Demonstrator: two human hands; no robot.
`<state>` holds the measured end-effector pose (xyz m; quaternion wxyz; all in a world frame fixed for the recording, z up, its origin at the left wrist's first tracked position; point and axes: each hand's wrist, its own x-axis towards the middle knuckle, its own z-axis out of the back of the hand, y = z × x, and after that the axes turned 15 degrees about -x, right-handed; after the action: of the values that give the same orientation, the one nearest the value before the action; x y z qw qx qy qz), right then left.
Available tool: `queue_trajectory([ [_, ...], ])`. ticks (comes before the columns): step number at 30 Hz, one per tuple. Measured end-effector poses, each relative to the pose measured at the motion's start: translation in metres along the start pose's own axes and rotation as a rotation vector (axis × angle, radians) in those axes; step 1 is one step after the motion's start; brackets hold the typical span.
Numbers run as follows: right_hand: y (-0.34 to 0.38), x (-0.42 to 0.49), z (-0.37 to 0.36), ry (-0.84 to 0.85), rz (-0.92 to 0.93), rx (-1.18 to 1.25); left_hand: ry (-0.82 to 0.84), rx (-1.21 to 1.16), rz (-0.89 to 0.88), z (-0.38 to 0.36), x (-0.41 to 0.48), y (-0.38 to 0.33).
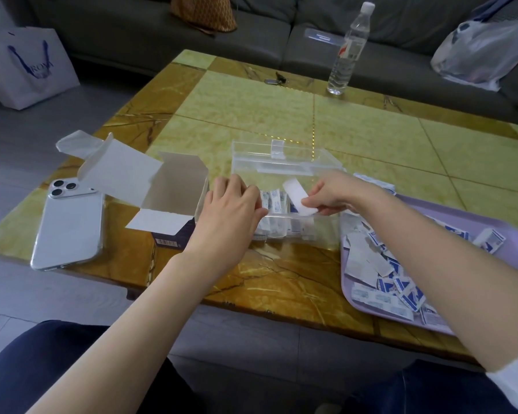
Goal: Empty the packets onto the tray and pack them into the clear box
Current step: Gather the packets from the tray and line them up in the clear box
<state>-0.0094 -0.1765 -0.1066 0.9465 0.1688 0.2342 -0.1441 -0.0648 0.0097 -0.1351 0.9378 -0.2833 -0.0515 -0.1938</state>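
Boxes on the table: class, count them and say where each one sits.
2. The open cardboard box stands left of centre, beside the smartphone. The clear box stands at the centre, between it and the lilac tray. No other box shows.

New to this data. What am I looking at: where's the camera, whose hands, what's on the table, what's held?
No machine: a person works bare-handed, and the one picture comes from a camera on their head, looking down at a yellow-brown marble-patterned table. In the middle sits an open clear plastic box with white-and-blue packets inside. The right hand pinches one flat white packet above it. The left hand is at the box's left end, fingertips at the packets; whether it grips is unclear. To the right, a lilac tray holds a loose pile of packets. To the left lie an open cardboard carton and a white phone, face down. A clear water bottle stands at the far edge.
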Motion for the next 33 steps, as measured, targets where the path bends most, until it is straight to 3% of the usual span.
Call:
queue_trajectory([
  [4, -0.012, 0.003, -0.003, -0.074, -0.009, -0.136, 0.008, 0.011, 0.006, 0.0, 0.0, -0.001],
  [13, -0.002, 0.013, -0.016, 0.024, 0.0, 0.004, 0.034, 0.021, 0.018, 0.002, 0.0, -0.002],
  [19, 0.007, -0.001, -0.01, -0.079, 0.033, -0.478, 0.041, 0.014, 0.026, 0.002, 0.001, -0.002],
  [21, 0.004, 0.003, -0.011, -0.063, 0.028, -0.449, 0.041, 0.014, 0.023, 0.002, 0.001, -0.002],
  [25, 0.008, 0.009, -0.016, -0.207, 0.082, -0.27, 0.043, 0.011, 0.024, 0.002, 0.001, -0.002],
  [29, 0.017, 0.014, -0.022, -0.048, 0.048, -0.166, 0.044, 0.012, 0.025, 0.003, 0.002, -0.003],
  [33, 0.02, 0.017, -0.023, -0.03, 0.02, -0.131, 0.048, 0.015, 0.025, 0.004, 0.002, -0.002],
])
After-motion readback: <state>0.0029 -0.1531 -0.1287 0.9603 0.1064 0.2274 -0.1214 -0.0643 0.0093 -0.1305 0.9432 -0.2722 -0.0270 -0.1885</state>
